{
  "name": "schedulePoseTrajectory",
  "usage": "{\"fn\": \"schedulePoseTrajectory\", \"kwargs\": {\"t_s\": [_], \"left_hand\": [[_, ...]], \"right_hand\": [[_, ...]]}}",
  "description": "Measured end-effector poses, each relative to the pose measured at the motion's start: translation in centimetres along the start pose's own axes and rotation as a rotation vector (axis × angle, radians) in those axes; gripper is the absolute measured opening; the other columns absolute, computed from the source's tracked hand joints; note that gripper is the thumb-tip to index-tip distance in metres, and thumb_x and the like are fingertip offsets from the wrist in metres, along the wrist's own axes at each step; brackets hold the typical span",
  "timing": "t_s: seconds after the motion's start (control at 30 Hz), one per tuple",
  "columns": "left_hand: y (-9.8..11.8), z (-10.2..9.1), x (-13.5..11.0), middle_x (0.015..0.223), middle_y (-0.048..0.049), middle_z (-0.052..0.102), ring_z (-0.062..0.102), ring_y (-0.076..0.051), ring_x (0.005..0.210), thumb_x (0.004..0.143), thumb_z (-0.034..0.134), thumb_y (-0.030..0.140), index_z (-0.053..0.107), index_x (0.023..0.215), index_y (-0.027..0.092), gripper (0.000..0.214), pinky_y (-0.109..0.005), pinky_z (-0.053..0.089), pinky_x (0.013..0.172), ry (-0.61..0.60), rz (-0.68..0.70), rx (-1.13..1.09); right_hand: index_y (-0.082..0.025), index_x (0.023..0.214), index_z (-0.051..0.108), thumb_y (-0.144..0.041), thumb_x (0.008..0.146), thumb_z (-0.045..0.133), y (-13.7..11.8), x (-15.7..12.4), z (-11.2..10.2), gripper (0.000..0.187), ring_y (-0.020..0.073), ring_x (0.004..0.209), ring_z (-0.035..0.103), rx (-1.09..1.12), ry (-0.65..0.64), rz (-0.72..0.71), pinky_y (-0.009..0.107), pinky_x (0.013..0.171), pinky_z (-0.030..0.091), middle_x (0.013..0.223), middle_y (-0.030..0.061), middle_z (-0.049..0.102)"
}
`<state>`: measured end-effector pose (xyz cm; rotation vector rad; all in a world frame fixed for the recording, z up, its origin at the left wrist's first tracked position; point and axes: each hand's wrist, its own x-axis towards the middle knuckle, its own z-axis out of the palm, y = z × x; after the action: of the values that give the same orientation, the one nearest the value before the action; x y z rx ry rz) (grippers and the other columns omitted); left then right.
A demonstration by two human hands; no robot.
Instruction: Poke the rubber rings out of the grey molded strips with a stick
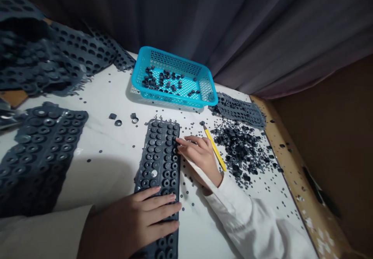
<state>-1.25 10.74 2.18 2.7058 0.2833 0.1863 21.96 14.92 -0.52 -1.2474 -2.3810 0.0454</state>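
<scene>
A long dark rubber strip studded with small rings lies on the white table, running away from me. My left hand lies flat on its near end, fingers stretched out and pressing it down. My right hand rests at the strip's right edge, fingers curled together and pinching at a ring there. A yellow pencil-like tool lies on the table just right of that hand. Beyond it spreads a heap of loose dark rings.
A blue plastic basket holding several rings stands at the back. A wider ringed sheet lies at the left, with emptied sheets piled behind it and another right of the basket. Small scraps dot the table; its wooden edge runs at right.
</scene>
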Motion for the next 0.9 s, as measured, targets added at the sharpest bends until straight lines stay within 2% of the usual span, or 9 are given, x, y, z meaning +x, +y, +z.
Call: {"fn": "schedulePoseTrajectory", "kwargs": {"t_s": [0.07,0.17,0.27,0.4,0.53,0.67,0.83,0.9], "left_hand": [[0.0,0.0,0.0,0.14,0.0062,0.046,0.053,-0.017,0.123,0.086,0.046,0.06,0.049,0.134,0.028,0.057,-0.032,0.046,0.1,0.012,-0.004,-0.003],[0.0,-0.1,0.0,0.139,0.0058,0.048,0.054,-0.018,0.122,0.087,0.046,0.059,0.051,0.133,0.027,0.055,-0.032,0.046,0.101,0.029,-0.006,-0.035],[0.0,-0.4,0.2,0.139,0.0045,0.049,0.054,-0.019,0.122,0.088,0.047,0.056,0.051,0.133,0.026,0.054,-0.034,0.047,0.1,-0.008,-0.003,-0.075],[-0.1,-0.5,0.2,0.14,0.0035,0.047,0.052,-0.02,0.124,0.086,0.052,0.053,0.05,0.134,0.026,0.055,-0.035,0.046,0.102,-0.029,-0.012,-0.128],[-0.1,-0.4,0.2,0.142,0.003,0.046,0.051,-0.02,0.125,0.087,0.05,0.054,0.049,0.135,0.025,0.056,-0.034,0.044,0.104,-0.017,-0.021,-0.15],[-0.1,-0.6,0.2,0.142,0.0032,0.045,0.052,-0.02,0.124,0.089,0.047,0.055,0.05,0.134,0.026,0.054,-0.034,0.044,0.103,-0.049,-0.021,-0.137],[0.0,-1.0,0.2,0.143,0.0032,0.043,0.05,-0.021,0.126,0.09,0.045,0.054,0.048,0.135,0.025,0.054,-0.036,0.043,0.105,-0.083,-0.017,-0.13],[-0.1,-1.0,0.3,0.143,0.0037,0.042,0.049,-0.021,0.128,0.09,0.045,0.054,0.048,0.136,0.025,0.054,-0.036,0.042,0.105,-0.101,-0.018,-0.126]], "right_hand": [[-0.023,0.092,0.063,-0.021,0.094,0.052,0.5,0.3,0.0,0.011,0.0197,0.1,0.06,-0.089,0.012,-0.021,0.037,0.083,0.035,0.114,0.002,0.071],[-0.023,0.093,0.063,-0.018,0.094,0.05,1.0,0.8,-0.1,0.013,0.0203,0.098,0.06,-0.118,0.018,0.062,0.038,0.085,0.034,0.115,0.0027,0.07],[-0.023,0.09,0.062,-0.019,0.091,0.053,0.9,1.0,-0.4,0.01,0.022,0.101,0.059,0.028,0.039,0.173,0.039,0.087,0.037,0.111,0.0031,0.072],[-0.024,0.085,0.062,-0.021,0.089,0.057,0.2,0.9,-0.5,0.007,0.0233,0.103,0.059,0.26,0.035,0.215,0.04,0.088,0.043,0.111,0.0049,0.071],[-0.023,0.084,0.062,-0.02,0.089,0.057,-0.1,0.8,-0.4,0.007,0.0234,0.104,0.059,0.284,0.027,0.204,0.041,0.089,0.043,0.109,0.0047,0.072],[-0.023,0.086,0.061,-0.02,0.09,0.057,0.3,0.8,-0.1,0.006,0.0225,0.105,0.059,0.208,0.009,0.15,0.039,0.087,0.041,0.11,0.0033,0.072],[-0.023,0.093,0.061,-0.02,0.095,0.05,1.3,1.6,0.0,0.012,0.0237,0.103,0.059,-0.092,-0.019,-0.002,0.041,0.085,0.033,0.115,0.0018,0.07],[-0.023,0.094,0.061,-0.021,0.095,0.049,1.6,1.9,0.0,0.012,0.0244,0.102,0.059,-0.151,-0.004,0.035,0.042,0.085,0.032,0.117,0.0033,0.069]]}}
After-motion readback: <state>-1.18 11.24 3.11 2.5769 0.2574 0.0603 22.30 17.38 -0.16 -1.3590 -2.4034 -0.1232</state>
